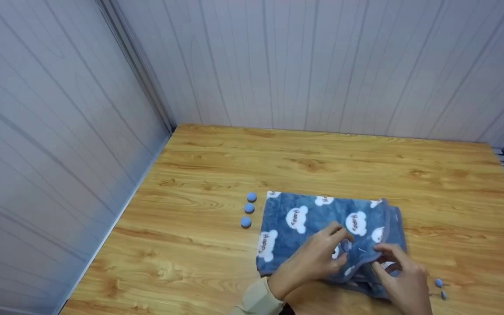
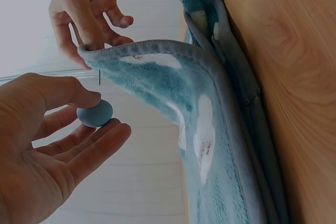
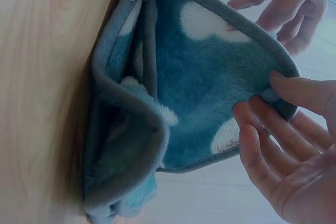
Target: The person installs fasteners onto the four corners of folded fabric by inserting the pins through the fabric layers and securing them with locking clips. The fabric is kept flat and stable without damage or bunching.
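Note:
A folded blue blanket (image 1: 322, 214) with white bear-head prints lies on the wooden table, its near right corner lifted. At that corner my right hand (image 1: 403, 278) pinches the grey-trimmed edge. In the right wrist view, a small round blue pin head (image 3: 270, 95) sits between its thumb and fingers against the fabric's underside. A thin pin shaft (image 2: 100, 78) pokes out through the other side of the corner. Close by, apart from the shaft, my left hand (image 1: 320, 253) holds a round blue cap (image 2: 94, 113) between thumb and fingers.
Three round blue caps, the middle one (image 1: 249, 208) among them, stand in a row left of the blanket. Right of my right hand lie two small blue-headed pins (image 1: 439, 283) on the table (image 1: 322, 162). Pale panelled walls (image 1: 252, 65) bound the table at the back and left.

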The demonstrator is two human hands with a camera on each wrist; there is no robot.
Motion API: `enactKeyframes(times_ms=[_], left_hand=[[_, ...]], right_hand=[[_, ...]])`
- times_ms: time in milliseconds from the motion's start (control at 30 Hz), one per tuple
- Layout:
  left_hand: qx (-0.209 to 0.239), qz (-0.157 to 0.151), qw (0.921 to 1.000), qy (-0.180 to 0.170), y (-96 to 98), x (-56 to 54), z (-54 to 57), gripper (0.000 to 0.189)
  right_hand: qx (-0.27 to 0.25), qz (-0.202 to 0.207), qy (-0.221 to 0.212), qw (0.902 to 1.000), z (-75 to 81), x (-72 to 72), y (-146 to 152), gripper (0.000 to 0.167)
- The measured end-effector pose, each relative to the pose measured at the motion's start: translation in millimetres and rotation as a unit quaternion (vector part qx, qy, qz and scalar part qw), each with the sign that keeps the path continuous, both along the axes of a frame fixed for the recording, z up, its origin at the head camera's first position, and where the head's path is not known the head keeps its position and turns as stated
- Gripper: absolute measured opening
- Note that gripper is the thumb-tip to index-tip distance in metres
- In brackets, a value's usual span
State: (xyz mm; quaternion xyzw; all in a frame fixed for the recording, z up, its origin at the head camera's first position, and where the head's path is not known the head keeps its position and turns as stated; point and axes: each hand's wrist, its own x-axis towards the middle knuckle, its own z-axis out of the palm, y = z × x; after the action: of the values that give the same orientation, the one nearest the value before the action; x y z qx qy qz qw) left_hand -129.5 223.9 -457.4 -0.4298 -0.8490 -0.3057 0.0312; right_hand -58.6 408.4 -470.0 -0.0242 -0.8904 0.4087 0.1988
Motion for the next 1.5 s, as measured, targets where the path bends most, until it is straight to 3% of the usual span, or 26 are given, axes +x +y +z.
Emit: enactKeyframes(times_ms=[300, 467, 1100, 1500], left_hand=[[-0.014, -0.006, 0.9997, 0.018, 7.4, 0.7, -0.6, 0.023], [-0.010, -0.026, 0.9993, 0.025, 8.8, -0.7, -1.4, 0.023], [-0.015, -0.046, 0.9988, -0.007, 9.3, -6.0, 0.3, 0.023], [0.014, -0.066, 0.9977, 0.003, 8.1, -6.3, -2.9, 0.022]], right_hand=[[-0.006, 0.015, 0.017, 0.9997, -2.1, -1.6, -1.0, 0.033], [-0.006, 0.016, 0.025, 0.9996, -2.9, -2.1, 0.4, 0.033], [0.001, 0.026, 0.027, 0.9993, -2.7, -1.0, 2.8, 0.034], [-0.004, 0.027, 0.029, 0.9992, -4.3, 1.0, 3.9, 0.034]])
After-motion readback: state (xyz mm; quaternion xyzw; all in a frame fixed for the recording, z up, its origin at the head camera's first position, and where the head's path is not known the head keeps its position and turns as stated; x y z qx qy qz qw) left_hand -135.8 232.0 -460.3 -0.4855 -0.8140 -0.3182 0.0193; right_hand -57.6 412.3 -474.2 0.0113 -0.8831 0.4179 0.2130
